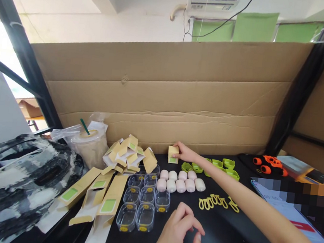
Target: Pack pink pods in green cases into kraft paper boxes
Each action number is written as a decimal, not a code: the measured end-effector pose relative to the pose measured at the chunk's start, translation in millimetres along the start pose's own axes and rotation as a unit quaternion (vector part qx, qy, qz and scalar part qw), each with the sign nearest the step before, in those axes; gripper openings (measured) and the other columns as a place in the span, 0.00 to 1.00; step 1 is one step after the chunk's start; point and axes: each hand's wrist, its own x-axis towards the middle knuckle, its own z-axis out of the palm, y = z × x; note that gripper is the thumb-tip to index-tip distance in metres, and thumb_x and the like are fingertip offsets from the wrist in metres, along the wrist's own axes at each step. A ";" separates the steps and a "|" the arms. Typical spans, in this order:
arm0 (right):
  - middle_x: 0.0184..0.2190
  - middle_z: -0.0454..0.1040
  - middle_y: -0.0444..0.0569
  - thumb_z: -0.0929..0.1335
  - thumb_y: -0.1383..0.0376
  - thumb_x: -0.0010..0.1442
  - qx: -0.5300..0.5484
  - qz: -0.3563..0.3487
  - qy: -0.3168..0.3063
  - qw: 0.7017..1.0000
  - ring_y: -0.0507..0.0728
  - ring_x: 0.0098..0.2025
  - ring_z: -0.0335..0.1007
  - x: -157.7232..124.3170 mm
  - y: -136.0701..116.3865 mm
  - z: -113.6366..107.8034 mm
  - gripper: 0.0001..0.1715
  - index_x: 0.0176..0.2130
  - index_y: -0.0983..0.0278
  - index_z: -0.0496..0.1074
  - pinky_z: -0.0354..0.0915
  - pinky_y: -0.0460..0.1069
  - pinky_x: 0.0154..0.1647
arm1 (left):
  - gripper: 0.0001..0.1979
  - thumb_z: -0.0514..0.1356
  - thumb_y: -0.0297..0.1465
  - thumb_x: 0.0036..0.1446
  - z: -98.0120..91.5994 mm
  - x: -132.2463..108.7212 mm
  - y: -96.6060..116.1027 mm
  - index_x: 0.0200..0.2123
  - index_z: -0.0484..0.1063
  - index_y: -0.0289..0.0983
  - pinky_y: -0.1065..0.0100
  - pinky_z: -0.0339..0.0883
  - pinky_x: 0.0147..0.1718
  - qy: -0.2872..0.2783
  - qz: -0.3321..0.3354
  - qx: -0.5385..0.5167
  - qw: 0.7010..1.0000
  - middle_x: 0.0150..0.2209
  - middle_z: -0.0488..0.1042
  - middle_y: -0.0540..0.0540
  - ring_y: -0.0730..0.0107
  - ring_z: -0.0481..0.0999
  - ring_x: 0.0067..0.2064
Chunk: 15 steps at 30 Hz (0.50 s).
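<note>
My right hand [187, 153] reaches far across the black table [224, 241] to the foot of the cardboard wall. Its fingers are closed on a small yellow box with a green label [172, 154], which stands on the table. My left hand [179, 236] rests near the front edge with its fingers curled together; nothing shows in them. Just left of it stand several clear plastic cases with yellow smiley marks [141, 203]. Between my hands lie several pink oval pieces [181, 181] in two rows.
Green plastic pieces [218, 166] and yellow loops [218, 202] lie under my right forearm. Flat unfolded yellow cartons [97, 196] and a pile of folded ones [129, 155] sit at left, beside a bagged drink cup [90, 146] and a black-and-white bag [11, 182]. An orange toy [270, 164] is at right.
</note>
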 end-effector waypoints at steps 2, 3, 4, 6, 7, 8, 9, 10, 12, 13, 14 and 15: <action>0.50 0.69 0.52 0.66 0.62 0.64 -0.007 -0.003 0.006 1.000 0.58 0.46 0.70 -2.0 2.1 -0.8 0.17 0.51 0.65 0.66 0.69 0.57 0.44 | 0.13 0.54 0.17 0.44 -0.9 -0.2 2.0 0.31 0.72 0.34 0.67 0.70 0.36 -0.017 -0.009 -0.003 1.000 0.34 0.63 0.46 0.69 0.70 0.35; 0.50 0.69 0.52 0.66 0.62 0.64 -0.012 -0.004 0.011 1.000 0.59 0.46 0.70 -3.4 1.8 -1.2 0.17 0.51 0.65 0.66 0.69 0.57 0.44 | 0.12 0.54 0.17 0.43 -1.2 -0.2 2.8 0.31 0.72 0.34 0.67 0.70 0.36 -0.022 -0.011 -0.004 1.000 0.34 0.62 0.46 0.68 0.70 0.35; 0.50 0.69 0.52 0.66 0.62 0.64 -0.016 -0.004 0.017 1.000 0.59 0.46 0.70 -5.2 0.6 -1.7 0.17 0.51 0.65 0.66 0.69 0.57 0.44 | 0.12 0.54 0.17 0.43 -1.3 -0.2 3.5 0.31 0.72 0.34 0.67 0.70 0.36 -0.028 -0.013 -0.005 1.000 0.34 0.62 0.46 0.68 0.70 0.35; 0.50 0.69 0.52 0.66 0.62 0.64 -0.024 -0.004 0.032 0.999 0.59 0.46 0.70 -11.7 -4.3 -3.7 0.18 0.52 0.65 0.66 0.69 0.58 0.44 | 0.12 0.54 0.17 0.44 -1.2 -0.5 4.2 0.31 0.72 0.34 0.67 0.70 0.36 -0.038 -0.018 -0.004 0.999 0.33 0.63 0.46 0.68 0.70 0.35; 0.50 0.69 0.52 0.66 0.61 0.64 -0.029 -0.006 0.040 0.999 0.59 0.46 0.70 -16.9 -7.9 -5.6 0.18 0.52 0.65 0.66 0.69 0.58 0.44 | 0.12 0.54 0.18 0.44 -0.9 -0.8 4.3 0.32 0.72 0.34 0.67 0.70 0.36 -0.041 -0.021 -0.003 0.999 0.33 0.63 0.46 0.68 0.71 0.36; 0.50 0.69 0.52 0.66 0.61 0.64 -0.033 -0.009 0.047 0.998 0.59 0.46 0.70 -23.7 -12.2 -8.3 0.18 0.52 0.65 0.66 0.69 0.58 0.44 | 0.12 0.54 0.18 0.45 -0.6 -1.2 4.3 0.32 0.72 0.35 0.67 0.70 0.36 -0.044 -0.024 -0.002 0.999 0.34 0.63 0.46 0.68 0.71 0.36; 0.50 0.69 0.52 0.66 0.61 0.64 -0.037 -0.014 0.052 0.998 0.59 0.46 0.70 -32.1 -17.2 -12.0 0.18 0.52 0.65 0.66 0.69 0.58 0.44 | 0.12 0.54 0.18 0.45 -0.2 -1.6 4.0 0.32 0.72 0.35 0.67 0.69 0.37 -0.046 -0.028 0.001 0.999 0.34 0.64 0.46 0.68 0.71 0.36; 0.51 0.68 0.52 0.66 0.62 0.64 -0.042 -0.021 0.055 0.997 0.59 0.46 0.70 -42.0 -22.8 -16.6 0.19 0.53 0.65 0.65 0.69 0.58 0.44 | 0.12 0.54 0.18 0.45 0.3 -2.2 3.5 0.32 0.72 0.35 0.67 0.69 0.37 -0.050 -0.029 0.004 0.998 0.34 0.64 0.46 0.68 0.71 0.36; 0.53 0.65 0.55 0.66 0.63 0.62 -0.054 -0.043 0.049 0.996 0.57 0.43 0.71 -65.9 -35.0 -27.9 0.22 0.55 0.64 0.62 0.69 0.56 0.45 | 0.11 0.55 0.18 0.45 1.9 -3.1 1.8 0.32 0.71 0.36 0.68 0.68 0.36 -0.065 -0.031 0.015 0.997 0.35 0.66 0.46 0.68 0.71 0.36; 0.55 0.62 0.56 0.66 0.64 0.62 -0.060 -0.057 0.038 0.996 0.55 0.41 0.71 -78.9 -41.2 -34.1 0.23 0.56 0.63 0.61 0.69 0.55 0.46 | 0.11 0.55 0.19 0.45 3.0 -3.6 0.7 0.32 0.71 0.37 0.68 0.67 0.36 -0.076 -0.032 0.025 0.996 0.35 0.67 0.46 0.69 0.71 0.35; 0.57 0.60 0.55 0.67 0.64 0.60 -0.068 -0.073 0.023 0.995 0.54 0.41 0.71 -92.0 -46.8 -40.4 0.25 0.56 0.61 0.61 0.69 0.54 0.46 | 0.11 0.56 0.19 0.45 4.3 -3.9 -0.4 0.31 0.72 0.37 0.68 0.67 0.36 -0.088 -0.032 0.037 0.995 0.35 0.68 0.47 0.69 0.71 0.35; 0.58 0.59 0.53 0.67 0.64 0.59 -0.077 -0.090 0.006 0.993 0.54 0.42 0.72 -104.4 -51.4 -46.7 0.26 0.57 0.58 0.61 0.69 0.53 0.46 | 0.10 0.56 0.20 0.45 5.6 -4.0 -1.3 0.31 0.72 0.38 0.68 0.66 0.37 -0.098 -0.030 0.052 0.993 0.34 0.69 0.47 0.68 0.71 0.35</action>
